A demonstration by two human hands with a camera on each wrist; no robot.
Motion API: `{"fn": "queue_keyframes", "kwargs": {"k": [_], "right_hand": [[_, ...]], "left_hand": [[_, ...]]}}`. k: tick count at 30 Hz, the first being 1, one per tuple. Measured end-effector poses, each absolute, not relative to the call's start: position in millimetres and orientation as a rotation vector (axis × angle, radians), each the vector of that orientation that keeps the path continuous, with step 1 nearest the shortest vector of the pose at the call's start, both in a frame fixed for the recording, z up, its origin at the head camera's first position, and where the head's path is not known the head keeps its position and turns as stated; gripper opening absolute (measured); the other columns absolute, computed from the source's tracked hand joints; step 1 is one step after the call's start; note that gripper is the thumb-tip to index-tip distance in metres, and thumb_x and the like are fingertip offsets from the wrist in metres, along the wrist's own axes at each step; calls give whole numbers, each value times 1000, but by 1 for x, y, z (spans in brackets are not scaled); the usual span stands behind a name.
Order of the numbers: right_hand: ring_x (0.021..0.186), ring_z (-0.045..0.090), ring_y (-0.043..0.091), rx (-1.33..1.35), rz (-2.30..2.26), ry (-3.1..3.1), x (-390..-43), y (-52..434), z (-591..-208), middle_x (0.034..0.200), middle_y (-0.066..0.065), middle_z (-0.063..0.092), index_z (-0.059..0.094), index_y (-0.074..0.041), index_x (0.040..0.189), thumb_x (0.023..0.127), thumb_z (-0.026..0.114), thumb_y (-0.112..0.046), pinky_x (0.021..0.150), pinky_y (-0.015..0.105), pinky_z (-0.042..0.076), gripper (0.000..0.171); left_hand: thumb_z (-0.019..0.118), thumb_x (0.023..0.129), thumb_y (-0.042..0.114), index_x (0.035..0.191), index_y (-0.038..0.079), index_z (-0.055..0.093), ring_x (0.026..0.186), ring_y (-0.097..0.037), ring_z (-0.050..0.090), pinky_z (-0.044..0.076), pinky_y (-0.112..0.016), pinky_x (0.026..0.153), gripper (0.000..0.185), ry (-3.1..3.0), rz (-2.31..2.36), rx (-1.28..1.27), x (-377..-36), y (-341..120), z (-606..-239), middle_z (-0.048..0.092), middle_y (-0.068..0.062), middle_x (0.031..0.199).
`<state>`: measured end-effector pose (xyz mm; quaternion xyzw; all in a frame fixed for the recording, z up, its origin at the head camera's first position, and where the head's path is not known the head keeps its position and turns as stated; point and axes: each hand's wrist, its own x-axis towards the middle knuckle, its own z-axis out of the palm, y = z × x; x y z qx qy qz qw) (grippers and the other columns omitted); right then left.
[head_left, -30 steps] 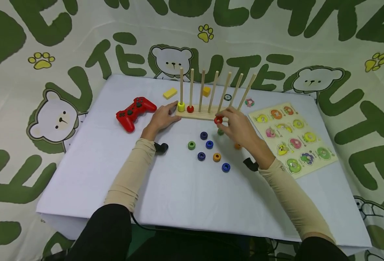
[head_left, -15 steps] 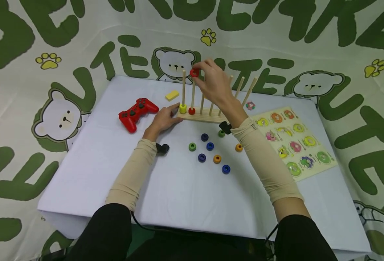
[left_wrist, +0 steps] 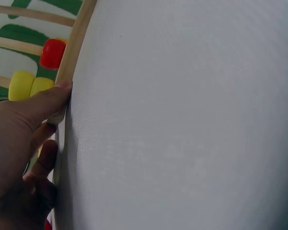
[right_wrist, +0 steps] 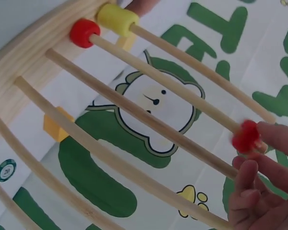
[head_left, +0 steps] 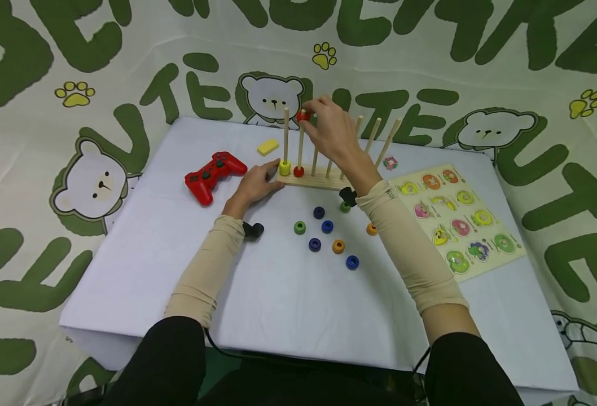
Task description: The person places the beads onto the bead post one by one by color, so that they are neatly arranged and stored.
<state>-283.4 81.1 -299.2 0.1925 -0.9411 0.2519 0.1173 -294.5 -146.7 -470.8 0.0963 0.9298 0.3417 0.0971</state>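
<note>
Right hand (head_left: 331, 131) fingertips pinch the red ring (head_left: 303, 115) at the top of the second peg (head_left: 300, 144), while the left hand (head_left: 254, 183), fingers straight, presses the rack base (head_left: 312, 179) beside the yellow ring (head_left: 284, 168).

A game controller (head_left: 211, 174) lies left of the peg rack (head_left: 315, 178), loose rings (head_left: 327, 226) before it.

Right hand (head_left: 331, 131) raised pinching, left hand (head_left: 255, 183) resting flat.
</note>
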Motion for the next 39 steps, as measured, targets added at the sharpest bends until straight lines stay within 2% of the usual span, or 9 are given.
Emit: {"fn": "queue_keyframes", "kwargs": {"k": [2, 5, 9, 13, 18, 23, 29, 33, 39], "right_hand": [[104, 68, 28, 582, 726, -2730, -280, 82, -303, 142, 11, 62, 65, -8, 145, 108, 67, -30, 87, 41, 57, 44], [93, 66, 27, 618, 709, -2643, -269, 87, -309, 142, 12, 60, 63, -8, 147, 108, 66, -31, 77, 40, 56, 45], [77, 60, 28, 680, 695, -2582, -245, 100, -326, 130, 14, 64, 68, -6, 137, 107, 66, -28, 65, 41, 51, 37], [83, 67, 29, 736, 606, -2788, -222, 117, -357, 120, 14, 69, 72, -5, 128, 105, 69, -25, 69, 41, 56, 31], [94, 70, 29, 752, 431, -3147, -208, 124, -397, 125, 13, 70, 69, -7, 137, 101, 75, -30, 74, 42, 58, 43], [101, 70, 28, 708, 403, -3273, -203, 124, -419, 126, 11, 70, 67, -8, 142, 101, 76, -34, 81, 43, 57, 49], [107, 71, 28, 723, 404, -3258, -204, 120, -430, 123, 11, 72, 69, -8, 138, 101, 76, -30, 86, 44, 59, 44], [106, 72, 27, 738, 422, -3234, -205, 120, -431, 123, 11, 73, 71, -8, 136, 101, 76, -27, 84, 44, 59, 40], [102, 71, 29, 728, 559, -3117, -210, 127, -410, 123, 12, 72, 71, -9, 135, 101, 76, -23, 80, 45, 58, 37]], "left_hand": [[74, 102, 35, 169, 24, 37, 111, -30, 53, 47, -49, 96, 78, 2760, 1004, 280, -294, -148, -472, 61, -19, 127], [75, 101, 35, 168, 24, 38, 111, -30, 54, 47, -49, 97, 78, 2764, 1008, 268, -294, -148, -473, 62, -18, 127], [75, 101, 35, 169, 24, 37, 114, -30, 53, 47, -49, 99, 78, 2767, 1013, 267, -295, -148, -472, 61, -19, 130], [74, 102, 36, 169, 25, 36, 118, -31, 53, 46, -50, 101, 78, 2774, 993, 269, -297, -143, -469, 60, -19, 134], [74, 102, 36, 169, 25, 35, 118, -31, 52, 46, -51, 101, 78, 2772, 979, 244, -296, -143, -467, 59, -19, 133], [73, 103, 36, 170, 25, 35, 114, -31, 51, 46, -49, 97, 77, 2772, 969, 240, -296, -143, -471, 58, -19, 129], [73, 103, 35, 170, 26, 34, 112, -30, 49, 45, -47, 93, 77, 2767, 969, 228, -296, -144, -472, 57, -18, 126], [72, 103, 35, 170, 26, 34, 112, -31, 49, 45, -46, 93, 77, 2762, 970, 224, -295, -144, -472, 57, -18, 126], [72, 103, 34, 169, 25, 35, 111, -31, 49, 44, -45, 91, 76, 2777, 968, 245, -296, -142, -468, 58, -18, 124]]}}
